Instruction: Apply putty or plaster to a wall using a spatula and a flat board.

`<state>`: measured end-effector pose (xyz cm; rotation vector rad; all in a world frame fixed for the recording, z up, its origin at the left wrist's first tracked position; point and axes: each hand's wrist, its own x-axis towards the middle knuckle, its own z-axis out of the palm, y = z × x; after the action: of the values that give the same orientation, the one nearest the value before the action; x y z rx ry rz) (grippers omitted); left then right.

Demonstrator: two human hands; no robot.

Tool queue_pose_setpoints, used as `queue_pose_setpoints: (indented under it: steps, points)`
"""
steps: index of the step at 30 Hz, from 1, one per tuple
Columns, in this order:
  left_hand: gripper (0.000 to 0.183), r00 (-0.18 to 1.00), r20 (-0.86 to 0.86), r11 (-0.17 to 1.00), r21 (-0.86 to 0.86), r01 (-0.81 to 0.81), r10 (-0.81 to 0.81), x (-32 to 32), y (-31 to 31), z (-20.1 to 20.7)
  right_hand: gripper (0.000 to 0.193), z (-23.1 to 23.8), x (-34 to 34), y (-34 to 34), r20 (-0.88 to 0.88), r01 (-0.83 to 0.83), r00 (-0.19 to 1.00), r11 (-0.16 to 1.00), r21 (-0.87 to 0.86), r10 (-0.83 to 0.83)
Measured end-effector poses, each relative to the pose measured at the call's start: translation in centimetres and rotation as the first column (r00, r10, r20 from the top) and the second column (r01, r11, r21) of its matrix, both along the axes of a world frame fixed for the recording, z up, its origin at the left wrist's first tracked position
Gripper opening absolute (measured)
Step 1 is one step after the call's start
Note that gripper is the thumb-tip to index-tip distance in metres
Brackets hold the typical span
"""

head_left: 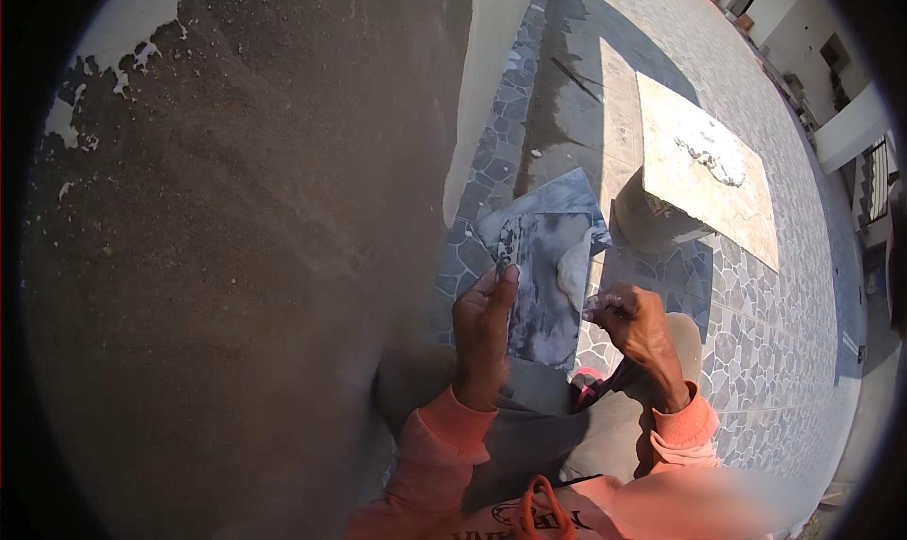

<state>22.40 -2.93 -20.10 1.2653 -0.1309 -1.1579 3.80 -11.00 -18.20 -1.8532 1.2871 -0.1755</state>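
Observation:
My left hand (487, 327) grips the left edge of a rectangular grey plate (543, 294), thumb on its upper face. White and dark smears cover the plate, and it is held over my lap. Along its right edge sits a lump of white paste (573, 268). My right hand (633, 321) is closed in a pinch beside that edge, just below the paste, with white residue on the fingers. What the pinch holds, if anything, I cannot make out. Behind the held plate shows a second bluish-grey plate (562, 198), partly hidden by it.
Close on my left rises a rough dark wall (236, 209) with peeling white patches. Ahead to the right, a pale board (694, 176) carrying white paste (723, 165) lies on a dark bucket (652, 221). Stone-patterned paving (756, 360) spreads around. A thin dark strip (576, 79) lies farther off.

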Motion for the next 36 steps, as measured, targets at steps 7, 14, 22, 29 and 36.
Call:
queue_pose_setpoints:
  steps: [7,14,22,29,36]
  points:
    - [0.024,0.996,-0.06,0.998,-0.009,-0.065,0.064,0.0,-0.3,0.6,0.012,-4.0,0.9,-0.1,-0.031,-0.058,0.998,0.993,0.098,0.062]
    - [0.03,0.996,-0.026,0.994,-0.069,-0.09,0.089,-0.1,-0.4,-1.2,0.014,-11.2,1.2,-3.6,0.101,-0.048,0.995,0.894,0.446,0.003]
    - [0.036,0.986,-0.032,0.982,-0.089,-0.167,0.164,0.5,0.1,-3.5,0.02,-1.1,-4.8,-18.0,0.223,0.273,0.932,0.958,0.087,-0.285]
    - [0.039,0.99,-0.019,0.986,-0.094,-0.14,0.139,0.3,0.1,-4.9,0.023,2.0,-16.1,-34.9,-0.34,-0.1,0.94,0.934,-0.342,-0.024]
    - [0.045,0.989,-0.052,0.982,-0.122,-0.142,0.136,0.1,0.6,-3.9,0.021,-0.8,-20.1,-39.1,-0.553,-0.311,0.832,0.867,-0.389,0.05]
